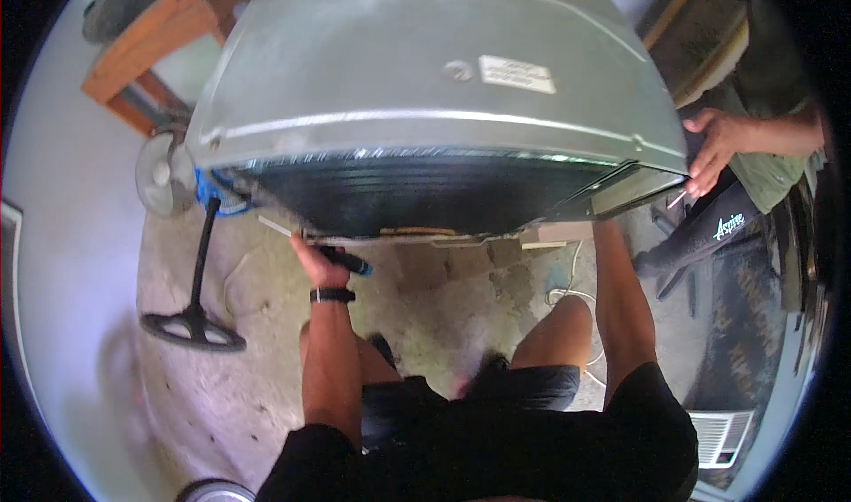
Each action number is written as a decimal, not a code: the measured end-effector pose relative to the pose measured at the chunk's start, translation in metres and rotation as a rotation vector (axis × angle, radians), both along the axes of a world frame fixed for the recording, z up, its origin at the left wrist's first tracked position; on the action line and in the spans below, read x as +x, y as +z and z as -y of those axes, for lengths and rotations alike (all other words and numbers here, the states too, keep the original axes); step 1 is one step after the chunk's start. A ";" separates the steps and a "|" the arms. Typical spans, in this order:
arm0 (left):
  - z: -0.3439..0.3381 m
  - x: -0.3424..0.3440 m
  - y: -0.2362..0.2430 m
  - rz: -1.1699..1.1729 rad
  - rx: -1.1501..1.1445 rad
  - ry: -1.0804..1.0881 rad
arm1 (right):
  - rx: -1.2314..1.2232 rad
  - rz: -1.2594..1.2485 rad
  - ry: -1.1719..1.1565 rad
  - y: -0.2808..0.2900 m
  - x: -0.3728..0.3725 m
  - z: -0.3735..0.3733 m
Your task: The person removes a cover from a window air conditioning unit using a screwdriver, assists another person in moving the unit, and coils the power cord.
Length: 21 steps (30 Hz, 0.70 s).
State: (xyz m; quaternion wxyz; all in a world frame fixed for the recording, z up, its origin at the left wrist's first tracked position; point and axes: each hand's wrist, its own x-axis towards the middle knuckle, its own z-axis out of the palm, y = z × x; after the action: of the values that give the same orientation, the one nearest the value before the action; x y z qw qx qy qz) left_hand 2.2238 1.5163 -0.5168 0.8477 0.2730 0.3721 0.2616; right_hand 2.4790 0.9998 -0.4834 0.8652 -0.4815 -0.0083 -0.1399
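Observation:
A large grey metal air conditioner with a dark finned front spans the upper middle, its lower edge facing me. My left hand is at the lower left edge, closed round a screwdriver with a black and blue handle; a thin pale shaft seems to stick out on the other side. From the right, my right forearm reaches up to the unit's lower right corner, where the underside hides the hand and its fingers. Another person's hand rests against the unit's right side.
On the left stand a fan and a black round-based stand, near an orange-brown wooden frame. A white cable curls on the concrete floor. A white grille panel lies at lower right. Another person stands close on the right.

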 end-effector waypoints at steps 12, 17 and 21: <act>-0.013 0.001 0.004 0.045 0.047 0.055 | -0.042 0.115 0.044 0.052 0.001 -0.005; -0.013 0.008 0.003 0.049 0.062 0.065 | -0.060 -0.034 0.083 0.003 -0.022 -0.007; -0.028 0.014 0.005 0.184 0.051 0.068 | -0.049 -0.100 0.112 -0.030 -0.042 0.001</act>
State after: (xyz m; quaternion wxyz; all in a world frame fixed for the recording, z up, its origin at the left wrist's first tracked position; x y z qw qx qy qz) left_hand 2.2375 1.5446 -0.5120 0.8617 0.2564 0.2951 0.3235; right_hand 2.4375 0.9992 -0.5131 0.8589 -0.5078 0.0045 -0.0668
